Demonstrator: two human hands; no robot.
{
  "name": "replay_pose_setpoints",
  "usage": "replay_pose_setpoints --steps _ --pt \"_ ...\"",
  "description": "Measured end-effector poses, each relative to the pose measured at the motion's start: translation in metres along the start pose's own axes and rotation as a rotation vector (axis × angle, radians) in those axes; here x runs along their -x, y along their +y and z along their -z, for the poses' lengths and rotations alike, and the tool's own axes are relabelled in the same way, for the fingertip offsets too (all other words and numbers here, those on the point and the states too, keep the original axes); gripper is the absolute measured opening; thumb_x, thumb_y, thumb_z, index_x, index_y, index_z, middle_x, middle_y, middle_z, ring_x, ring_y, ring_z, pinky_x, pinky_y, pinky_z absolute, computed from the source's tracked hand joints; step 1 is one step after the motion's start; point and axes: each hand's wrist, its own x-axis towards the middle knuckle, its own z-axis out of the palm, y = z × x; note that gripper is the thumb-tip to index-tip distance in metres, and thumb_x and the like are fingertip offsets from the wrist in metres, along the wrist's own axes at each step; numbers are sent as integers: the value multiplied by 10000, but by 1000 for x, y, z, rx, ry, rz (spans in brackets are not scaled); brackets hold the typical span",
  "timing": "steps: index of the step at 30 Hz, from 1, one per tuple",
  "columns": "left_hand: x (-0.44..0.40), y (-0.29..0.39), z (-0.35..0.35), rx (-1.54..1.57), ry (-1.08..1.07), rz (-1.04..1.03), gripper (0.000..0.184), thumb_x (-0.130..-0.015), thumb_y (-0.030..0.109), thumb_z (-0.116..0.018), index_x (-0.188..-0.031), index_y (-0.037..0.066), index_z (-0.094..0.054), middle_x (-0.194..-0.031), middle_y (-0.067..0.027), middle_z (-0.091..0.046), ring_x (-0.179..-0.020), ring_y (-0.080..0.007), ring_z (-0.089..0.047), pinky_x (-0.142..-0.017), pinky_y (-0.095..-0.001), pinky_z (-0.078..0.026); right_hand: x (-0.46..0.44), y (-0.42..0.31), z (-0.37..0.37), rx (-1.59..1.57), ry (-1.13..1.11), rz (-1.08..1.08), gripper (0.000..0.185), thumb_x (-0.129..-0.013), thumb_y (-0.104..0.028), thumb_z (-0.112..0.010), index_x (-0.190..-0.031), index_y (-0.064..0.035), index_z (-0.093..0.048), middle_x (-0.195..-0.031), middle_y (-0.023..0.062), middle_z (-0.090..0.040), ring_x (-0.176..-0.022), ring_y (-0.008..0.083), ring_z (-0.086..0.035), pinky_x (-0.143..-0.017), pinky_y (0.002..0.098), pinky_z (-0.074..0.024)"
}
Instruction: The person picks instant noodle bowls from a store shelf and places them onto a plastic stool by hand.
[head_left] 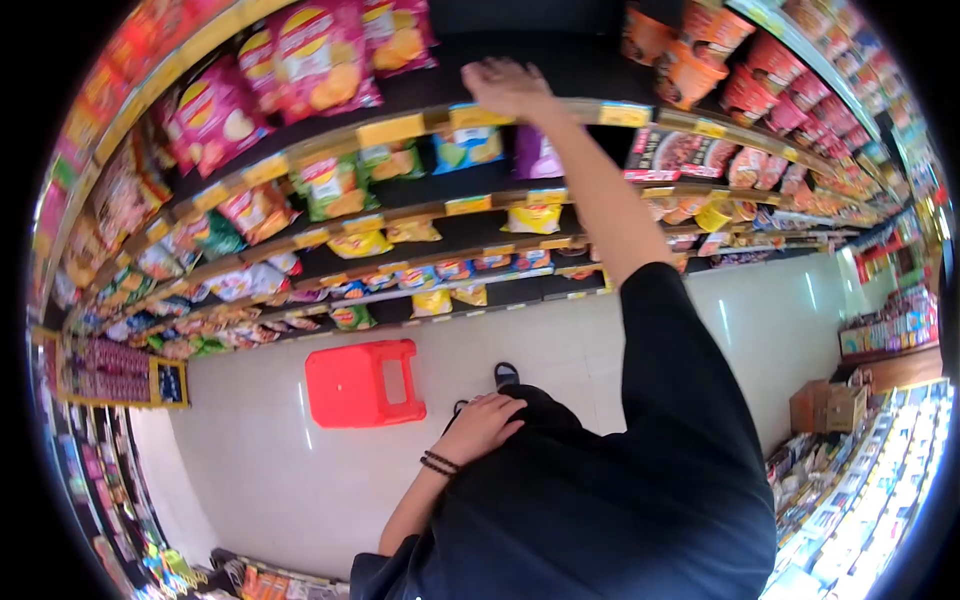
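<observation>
– "Where the upper shelf [590,62] is extending, which goods are flanking the right grip [507,88]?"

– "Purple chip bags [320,60] are standing to its left, and orange cups [690,75] are standing to its right. The right grip is hovering or resting at the shelf's front edge, apart from both; I cannot tell whether it is touching the shelf."

– "Why are the goods standing that way?"

– "The bags are turning their printed faces outward, probably for easy reading. Some cups are sitting one on another, presumably saving shelf width. Price labels [392,130] are lining the edge, apparently identifying the goods."

– "State each grip's condition and pose."

– "The right grip is spreading loosely, fingers pointing leftward, and is pinching nothing visible. The right arm [610,200] is reaching forward, nearly straight, presumably because the shelf is lying near full reach. The left grip [483,425] is lying on the black clothing [600,500], fingers extending and slightly bending, pinching nothing visible; it is probably just resting. A beaded bracelet [440,463] is encircling the left wrist."

– "What is lying farther out?"

– "A blue bag [468,150] and a purple packet [540,152] are occupying the next shelf down [412,195]. A red stool [345,385] is occupying the floor [250,480]."
</observation>
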Motion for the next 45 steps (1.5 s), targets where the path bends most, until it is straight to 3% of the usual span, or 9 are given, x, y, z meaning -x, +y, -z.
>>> replay_pose_setpoints --steps 6,10,12,17,18,20,30,34,45 --pt "85 -96 -71 140 110 457 291 -834 199 -624 -1067 26 -617 -989 -170 -647 -940 -336 -610 -815 -403 -499 -16 -5 -13 133 150 -38 649 -898 -594 -246 -1445 -258 -338 -1519 69 -269 -1404 294 -216 -1103 586 -124" --pt "182 -162 -137 691 365 952 275 -829 182 -597 -1045 14 -626 -932 -158 -683 -848 -327 -659 -762 -405 -524 -16 -12 -9 94 108 -59 667 -887 -624 -228 -1450 -281 -328 -1523 74 -260 -1402 287 -220 -1097 593 -126" --pt "221 -169 -153 223 408 1060 261 -814 167 -585 -1022 18 -636 -897 -168 -688 -845 -320 -666 -754 -402 -529 -23 -12 -8 119 67 -94 678 -882 -635 -221 -1456 -284 -309 -1535 69 -233 -1416 276 -199 -1111 576 -117" --pt "280 -201 -215 310 445 1401 246 -795 144 -566 -1016 113 -671 -920 -177 -683 -869 -358 -652 -773 -430 -528 -21 -11 -10 144 14 -82 675 -883 -627 -255 -1470 -293 -271 -1548 47 -203 -1433 241 -158 -1130 544 -103" --pt "281 -199 -230 114 326 1427 245 -797 148 -569 -1016 111 -672 -902 -185 -683 -855 -363 -653 -762 -436 -530 -22 -9 -11 141 34 -72 674 -884 -624 -261 -1470 -293 -270 -1548 43 -202 -1433 235 -158 -1131 544 -102" --pt "286 -208 -253 156 208 1293 249 -795 147 -579 -1022 111 -674 -875 -186 -684 -824 -371 -655 -737 -433 -537 -24 -10 -11 136 36 -85 674 -885 -620 -269 -1473 -291 -260 -1551 33 -191 -1435 220 -148 -1136 537 -98" --pt "267 -214 -219 678 543 1293 233 -804 103 -574 -1006 41 -673 -801 -131 -697 -693 -200 -682 -634 -328 -554 -28 -7 -17 192 37 -87 658 -900 -604 -260 -1479 -291 -238 -1559 26 -155 -1440 212 -124 -1148 510 -96" --pt "255 -215 -213 380 391 1186 227 -806 196 -585 -973 81 -688 -880 -164 -693 -839 -318 -672 -772 -393 -536 -27 -8 -15 208 38 -103 651 -900 -600 -262 -1477 -300 -238 -1557 19 -162 -1440 203 -122 -1149 506 -100" --pt "245 -210 -175 353 173 1219 290 -790 180 -542 -1031 92 -676 -922 -184 -686 -906 -339 -654 -835 -408 -515 -18 -15 -10 194 72 -135 646 -888 -593 -297 -1465 -303 -276 -1548 5 -204 -1432 194 -159 -1153 476 -122"
